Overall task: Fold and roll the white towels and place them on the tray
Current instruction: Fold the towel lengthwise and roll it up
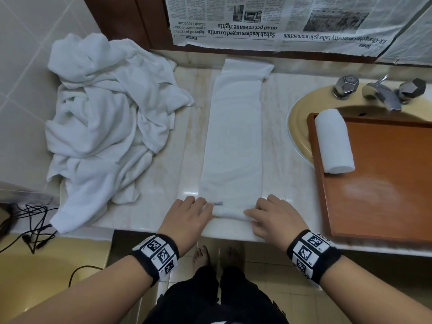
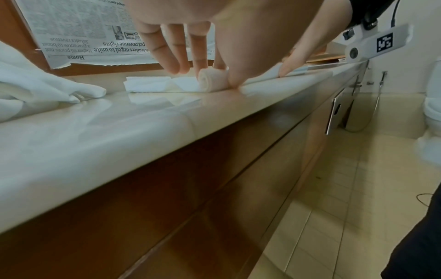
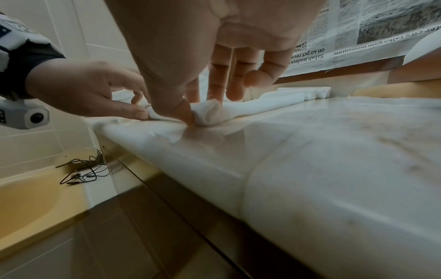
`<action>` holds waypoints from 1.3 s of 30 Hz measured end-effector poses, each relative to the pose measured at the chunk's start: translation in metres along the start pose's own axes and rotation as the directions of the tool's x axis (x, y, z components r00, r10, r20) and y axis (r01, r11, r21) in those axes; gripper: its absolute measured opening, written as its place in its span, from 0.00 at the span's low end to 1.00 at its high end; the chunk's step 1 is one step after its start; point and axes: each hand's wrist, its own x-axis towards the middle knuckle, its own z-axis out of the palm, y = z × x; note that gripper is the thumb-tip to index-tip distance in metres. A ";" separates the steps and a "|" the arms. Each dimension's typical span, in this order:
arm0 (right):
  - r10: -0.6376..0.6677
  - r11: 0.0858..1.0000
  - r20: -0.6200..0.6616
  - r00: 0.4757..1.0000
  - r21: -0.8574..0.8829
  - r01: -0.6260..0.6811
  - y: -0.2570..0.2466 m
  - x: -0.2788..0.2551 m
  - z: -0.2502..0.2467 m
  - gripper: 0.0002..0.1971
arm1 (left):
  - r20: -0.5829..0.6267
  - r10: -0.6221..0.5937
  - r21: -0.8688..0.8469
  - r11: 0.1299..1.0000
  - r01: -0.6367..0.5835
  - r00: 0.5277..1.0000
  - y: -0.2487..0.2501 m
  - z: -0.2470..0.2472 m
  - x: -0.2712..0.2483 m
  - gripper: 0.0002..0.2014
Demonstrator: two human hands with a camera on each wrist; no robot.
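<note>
- At 6 o'clock of the marble countertop (image 1: 177, 146), near edge: folded towel strip (image 1: 233, 136), laid lengthwise from 6 toward 12 o'clock so the roll can travel away from the person. Its near end is turned over into a small tight roll (image 2: 212, 80).
- Left hand (image 1: 187, 217), at the roll's 9 o'clock end: fingers curved over the top, thumb tucked at the near side, pinching the roll to keep its core tight.
- Right hand (image 1: 271, 218), at the roll's 3 o'clock end: same hold, fingers on top and thumb pressed in at the near side. One hand at each end probably keeps the roll square to the strip.
- Orange-brown tray (image 1: 385, 183), at 3 o'clock, resting over the sink (image 1: 299, 127): within easy reach of the right hand for set-down.
- Finished towel roll (image 1: 334, 141), at the tray's 10 o'clock corner, along its left rim, leaving room for more.
- Heap of unfolded white towels (image 1: 109, 113), at 9 o'clock: stock not yet folded.
- Newspaper sheets (image 1: 280, 19), at 12 o'clock on the wall.
- Taps (image 1: 378, 90), at 2 o'clock.
</note>
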 end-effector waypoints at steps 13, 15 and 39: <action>0.160 0.963 0.249 0.955 0.175 -0.207 0.021 0.020 -0.022 0.16 | 0.097 -0.078 -0.143 0.985 0.092 0.992 -0.023 -0.018 0.027 0.17; 0.170 0.952 0.271 0.947 0.204 -0.229 0.025 0.024 -0.022 0.16 | 0.196 -0.112 -0.209 0.966 0.153 0.974 -0.027 -0.022 0.032 0.17; 0.114 0.989 -0.088 0.990 0.109 -0.104 0.017 0.003 -0.011 0.10 | 0.171 -0.315 -0.166 0.925 0.342 0.934 0.000 -0.034 0.047 0.12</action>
